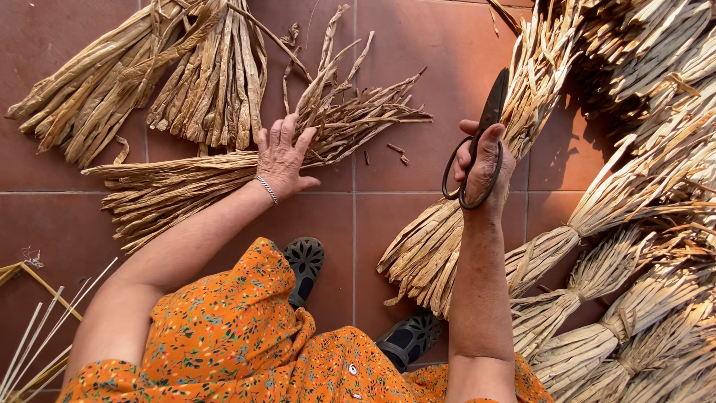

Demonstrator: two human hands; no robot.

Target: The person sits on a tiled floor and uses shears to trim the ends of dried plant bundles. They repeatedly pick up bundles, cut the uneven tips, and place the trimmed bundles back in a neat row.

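My left hand (282, 155) rests palm down, fingers spread, on a loose bundle of dried plant strips (186, 186) lying across the red tiled floor (418, 52). A thin bracelet circles that wrist. My right hand (485, 166) holds a pair of dark metal scissors (477, 142) by its looped handles, blades closed and pointing up. Below the scissors lies another tied bundle of dried strips (429, 254). My orange flowered garment and two dark perforated shoes (304, 261) fill the bottom.
Several tied bundles (611, 321) of pale dried strips are stacked along the right side and top right. Two more bundles (149, 75) lie at the top left. Thin pale sticks (33, 343) lie at the bottom left corner.
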